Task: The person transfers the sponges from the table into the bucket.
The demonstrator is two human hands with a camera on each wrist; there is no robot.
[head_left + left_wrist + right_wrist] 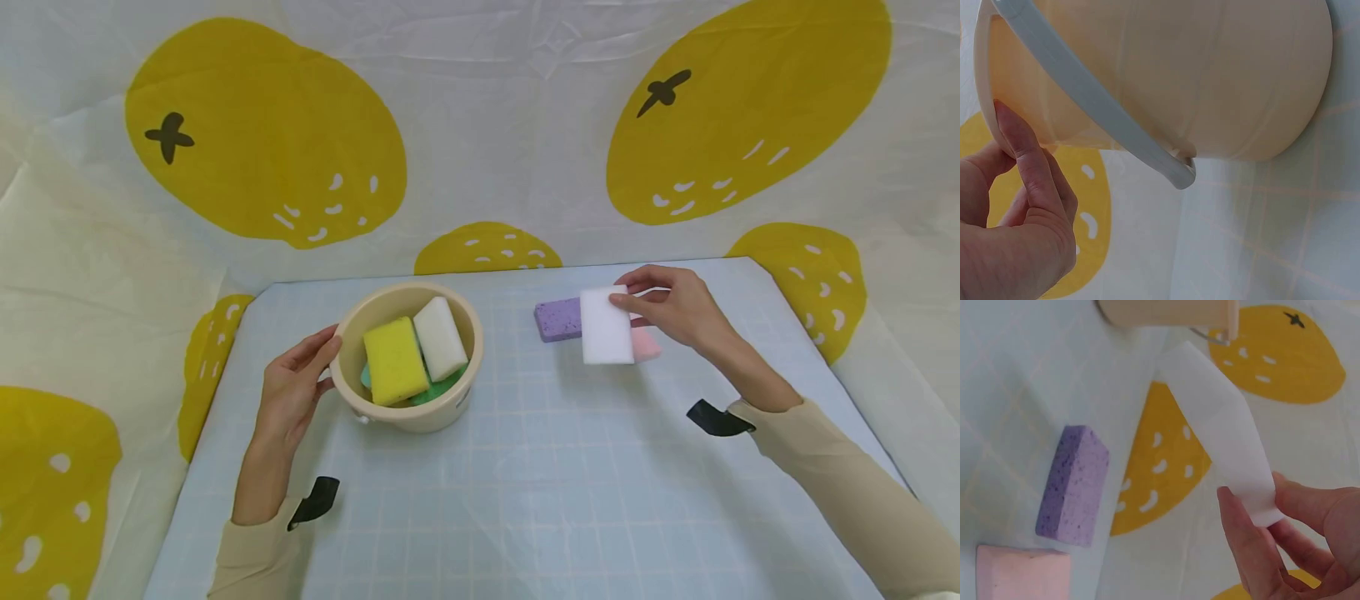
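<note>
In the head view my left hand [295,385] pinches the rim of a cream bucket [431,417] at its left side. The left wrist view shows thumb and fingers on that rim, near the pale grey handle [1091,103] hanging down the wall. Inside the bucket lie a yellow sponge [395,362], a white sponge [441,337] and something green [442,387] beneath them. My right hand [671,307] pinches another white sponge [607,327] by its edge, held above the table. Partly behind it are a purple sponge [1074,487] and a pink sponge [1022,572].
A table with a pale blue checked cover [540,467] carries the bucket and the loose sponges. Behind and beside it hangs a whitish cloth [502,125] printed with large yellow fruit. A black strap end [720,418] sticks out from the right sleeve.
</note>
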